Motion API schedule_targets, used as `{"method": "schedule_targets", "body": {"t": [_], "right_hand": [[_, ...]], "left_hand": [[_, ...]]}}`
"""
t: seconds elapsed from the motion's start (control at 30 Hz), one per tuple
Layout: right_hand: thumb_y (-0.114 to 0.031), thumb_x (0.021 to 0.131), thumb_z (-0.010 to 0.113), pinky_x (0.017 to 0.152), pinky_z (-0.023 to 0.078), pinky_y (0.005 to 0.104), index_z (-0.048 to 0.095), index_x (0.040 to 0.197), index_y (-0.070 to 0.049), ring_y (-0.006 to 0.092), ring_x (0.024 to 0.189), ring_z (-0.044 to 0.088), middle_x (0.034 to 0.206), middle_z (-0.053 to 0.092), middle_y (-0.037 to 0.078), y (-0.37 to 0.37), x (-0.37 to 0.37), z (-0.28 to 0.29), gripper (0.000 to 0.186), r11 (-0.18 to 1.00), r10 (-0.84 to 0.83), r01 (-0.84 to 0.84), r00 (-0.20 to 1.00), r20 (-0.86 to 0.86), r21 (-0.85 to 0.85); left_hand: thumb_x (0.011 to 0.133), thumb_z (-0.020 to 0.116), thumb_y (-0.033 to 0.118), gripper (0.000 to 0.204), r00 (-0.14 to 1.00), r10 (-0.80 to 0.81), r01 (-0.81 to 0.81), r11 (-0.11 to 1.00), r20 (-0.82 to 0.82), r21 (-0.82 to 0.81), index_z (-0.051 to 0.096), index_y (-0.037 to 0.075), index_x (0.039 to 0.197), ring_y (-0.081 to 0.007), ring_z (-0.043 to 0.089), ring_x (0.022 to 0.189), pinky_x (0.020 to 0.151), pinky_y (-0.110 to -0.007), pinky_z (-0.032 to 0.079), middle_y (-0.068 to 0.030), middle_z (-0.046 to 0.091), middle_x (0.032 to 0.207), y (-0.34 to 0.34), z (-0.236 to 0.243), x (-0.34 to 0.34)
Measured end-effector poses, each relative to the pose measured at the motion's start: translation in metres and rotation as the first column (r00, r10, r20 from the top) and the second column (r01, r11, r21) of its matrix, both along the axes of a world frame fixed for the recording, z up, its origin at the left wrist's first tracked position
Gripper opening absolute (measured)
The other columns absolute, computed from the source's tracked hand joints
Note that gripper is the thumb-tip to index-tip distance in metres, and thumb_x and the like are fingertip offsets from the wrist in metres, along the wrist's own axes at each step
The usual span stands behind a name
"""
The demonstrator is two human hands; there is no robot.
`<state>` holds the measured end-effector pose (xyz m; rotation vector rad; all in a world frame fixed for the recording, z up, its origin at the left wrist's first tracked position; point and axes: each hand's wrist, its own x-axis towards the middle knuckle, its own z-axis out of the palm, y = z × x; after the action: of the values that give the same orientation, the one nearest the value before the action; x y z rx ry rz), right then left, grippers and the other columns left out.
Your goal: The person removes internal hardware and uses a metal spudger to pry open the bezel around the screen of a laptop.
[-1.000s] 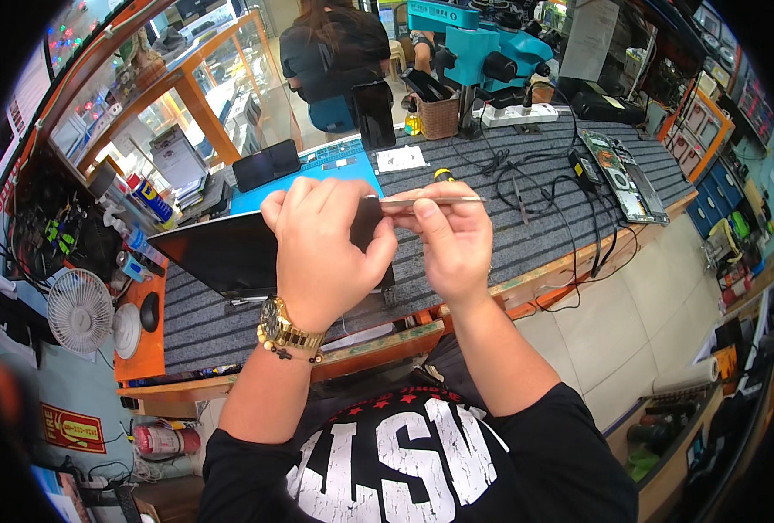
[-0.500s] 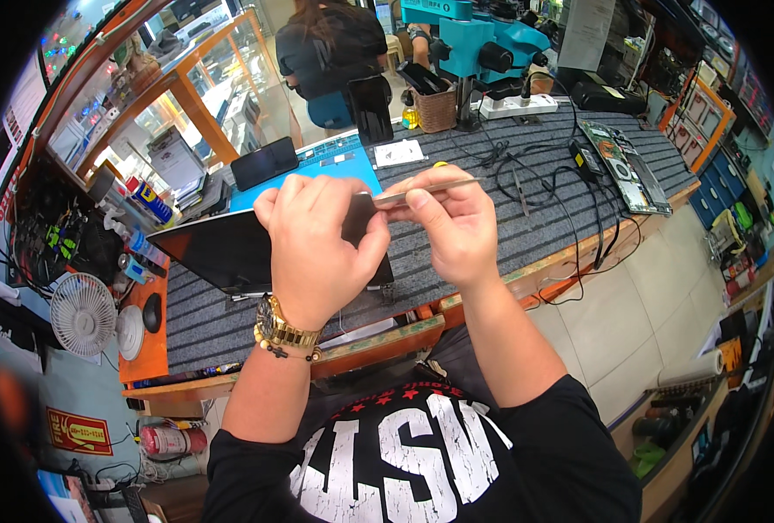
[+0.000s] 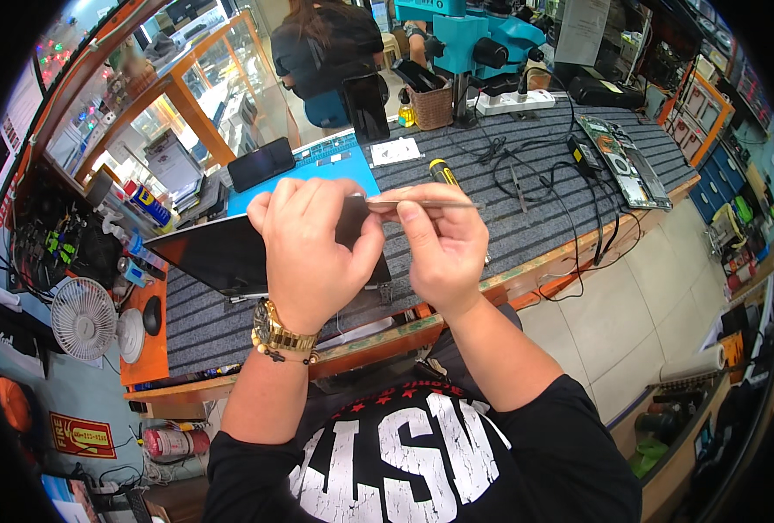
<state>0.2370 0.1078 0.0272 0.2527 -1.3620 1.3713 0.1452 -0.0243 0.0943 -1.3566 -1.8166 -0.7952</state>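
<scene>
A dark laptop screen (image 3: 208,253) stands tilted on the bench in front of me. My left hand (image 3: 313,248) is closed around its upper right corner, thumb on the near side. In my right hand (image 3: 444,253) a thin, flat metal tool (image 3: 426,204) is pinched between thumb and fingers and lies nearly level. Its left end meets the screen's corner, close to my left fingertips; the exact contact is hidden by the fingers. Just beyond my right hand lies a yellow-and-black handle (image 3: 444,172), like a screwdriver's, partly covered by the hand.
A blue mat (image 3: 256,199) with a black phone (image 3: 262,165) lies behind the screen. Loose black cables (image 3: 544,170) and an opened laptop base (image 3: 622,166) are on the right. A teal microscope (image 3: 470,44) stands at the back. A person (image 3: 326,52) sits beyond the bench.
My right hand has lowered slightly and turned the tool from a slant to nearly level. More of the yellow-and-black handle now shows. The left hand keeps its hold on the screen.
</scene>
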Motion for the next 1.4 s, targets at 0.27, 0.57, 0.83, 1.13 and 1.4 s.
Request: {"method": "schedule_targets", "body": {"t": [0.27, 0.57, 0.83, 1.13, 1.4], "right_hand": [[-0.004, 0.117, 0.065, 0.101, 0.068, 0.04, 0.066, 0.126, 0.004, 0.0263, 0.113, 0.083, 0.119, 0.083, 0.019, 0.016, 0.0, 0.007, 0.012, 0.927, 0.328, -0.319, 0.945, 0.013, -0.196], [-0.011, 0.118, 0.066, 0.098, 0.07, 0.04, 0.068, 0.124, 0.001, 0.0257, 0.114, 0.082, 0.117, 0.081, 0.015, 0.039, -0.006, 0.012, 0.014, 0.754, 0.613, -0.572, 0.789, 0.034, -0.322], [-0.012, 0.117, 0.068, 0.097, 0.07, 0.0386, 0.07, 0.124, 0.001, 0.024, 0.112, 0.082, 0.118, 0.081, 0.015, 0.047, -0.005, 0.017, 0.015, 0.733, 0.656, -0.598, 0.748, 0.103, -0.324], [0.007, 0.113, 0.066, 0.099, 0.067, 0.0347, 0.072, 0.125, 0.007, 0.0222, 0.111, 0.081, 0.122, 0.082, 0.018, -0.005, -0.001, 0.004, 0.014, 0.987, 0.142, -0.145, 0.989, -0.046, -0.07], [0.013, 0.103, 0.074, 0.089, 0.067, 0.0382, 0.074, 0.12, 0.005, 0.03, 0.103, 0.082, 0.114, 0.083, 0.022, -0.007, -0.008, 0.001, 0.019, 0.967, -0.188, 0.208, 0.972, -0.138, 0.147]], "left_hand": [[0.081, 0.087, 0.02, 0.023, 1.0, 0.001, 0.0, 1.0, -0.015, 0.016, 0.076, 0.014, 0.101, -0.0277, 0.064, 0.091, 0.091, -0.047, 0.038, -0.0018, 0.071, 0.089, 0.001, -0.001, 0.0], [0.081, 0.087, 0.02, 0.022, 1.0, 0.006, -0.006, 1.0, 0.0, 0.009, 0.077, 0.014, 0.1, -0.0268, 0.064, 0.092, 0.091, -0.047, 0.037, -0.0012, 0.072, 0.09, -0.001, -0.001, 0.0], [0.082, 0.089, 0.019, 0.025, 1.0, 0.003, -0.003, 1.0, -0.011, -0.016, 0.078, 0.011, 0.103, -0.026, 0.065, 0.093, 0.093, -0.043, 0.038, -0.0016, 0.074, 0.094, -0.003, 0.0, 0.003], [0.082, 0.088, 0.02, 0.021, 1.0, -0.017, 0.016, 1.0, 0.002, 0.024, 0.076, 0.014, 0.099, -0.0275, 0.064, 0.091, 0.09, -0.047, 0.038, -0.0013, 0.071, 0.087, -0.002, -0.001, 0.0], [0.081, 0.087, 0.015, 0.026, 1.0, -0.021, 0.021, 1.0, -0.001, 0.003, 0.077, 0.011, 0.104, -0.0275, 0.065, 0.091, 0.092, -0.044, 0.039, -0.0031, 0.074, 0.095, -0.003, 0.0, 0.002]]}}
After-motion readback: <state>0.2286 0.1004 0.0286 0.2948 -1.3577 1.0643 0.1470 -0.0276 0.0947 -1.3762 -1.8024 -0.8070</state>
